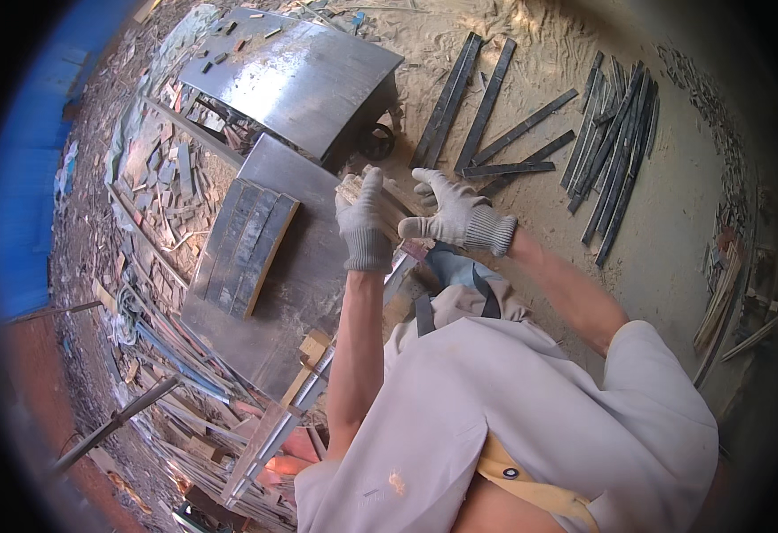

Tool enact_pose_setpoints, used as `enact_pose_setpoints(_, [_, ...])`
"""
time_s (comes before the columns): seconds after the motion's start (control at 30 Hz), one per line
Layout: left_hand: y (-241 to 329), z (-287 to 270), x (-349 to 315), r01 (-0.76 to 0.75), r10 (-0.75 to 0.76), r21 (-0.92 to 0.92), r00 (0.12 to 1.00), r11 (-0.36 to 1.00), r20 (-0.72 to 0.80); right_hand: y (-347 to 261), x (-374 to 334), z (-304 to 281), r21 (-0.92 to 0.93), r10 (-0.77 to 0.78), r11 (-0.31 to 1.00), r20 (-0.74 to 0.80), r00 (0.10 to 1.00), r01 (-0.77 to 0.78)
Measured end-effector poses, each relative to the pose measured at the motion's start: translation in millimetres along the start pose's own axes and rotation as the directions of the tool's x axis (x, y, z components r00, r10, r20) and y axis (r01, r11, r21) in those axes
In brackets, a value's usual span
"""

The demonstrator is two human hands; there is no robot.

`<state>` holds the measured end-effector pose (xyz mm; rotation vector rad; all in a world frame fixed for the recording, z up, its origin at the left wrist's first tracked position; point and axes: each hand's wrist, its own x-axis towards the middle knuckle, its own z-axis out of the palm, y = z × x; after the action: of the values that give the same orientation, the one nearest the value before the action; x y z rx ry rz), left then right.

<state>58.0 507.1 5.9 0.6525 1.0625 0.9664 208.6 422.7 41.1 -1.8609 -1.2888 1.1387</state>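
Left grip curled around pale wooden pieces over the right edge of the desk, presumably keeping them bunched; I held my right grip wide just beside them.

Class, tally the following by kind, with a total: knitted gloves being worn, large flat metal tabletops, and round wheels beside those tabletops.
Pale grey knitted work gloves: 2
Large flat grey metal tabletops: 2
Round dark wheel: 1
Total: 5
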Motion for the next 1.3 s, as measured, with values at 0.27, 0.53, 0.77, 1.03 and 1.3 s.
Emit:
enact_pose_setpoints(0.27, [-33.9, -20.8, -51.0, 0.138, -0.105, -0.124, 0.964, 0.983, 0.245, 36.1, -46.5, 38.0, 0.410, 0.143, 0.905, -0.051, 0.988, -0.110])
enact_pose_setpoints(0.53, [-106.7, -127.2, 3.7, -0.197, 0.171, 0.980, 0.965, -0.039, 0.201, 125.8, -84.0, -34.3, 0.988, 0.250, 0.026, 0.140, 0.958, -0.151])
enact_pose_setpoints(0.77, [-158.7, -103.1, 8.9, -0.212, -0.100, 0.935, 0.963, 0.285, 0.248, 229.3, -157.4, -115.7, 0.913, 0.619, 0.133, 0.228, 0.751, -0.386])
enact_pose_setpoints(1.03, [-142.7, -62.4, 29.9, 0.134, -0.366, 0.909, 0.930, 0.394, 0.022, 334.5, -185.3, -215.5, 0.944, 0.409, -0.310, 0.241, 0.880, -0.115])
enact_pose_setpoints(1.3, [-122.6, -30.8, -0.6, -0.095, 0.057, 0.993, 0.993, -0.074, 0.099, 262.2, -130.8, -251.9, 0.914, -0.140, -0.356, 0.152, 0.979, -0.193])
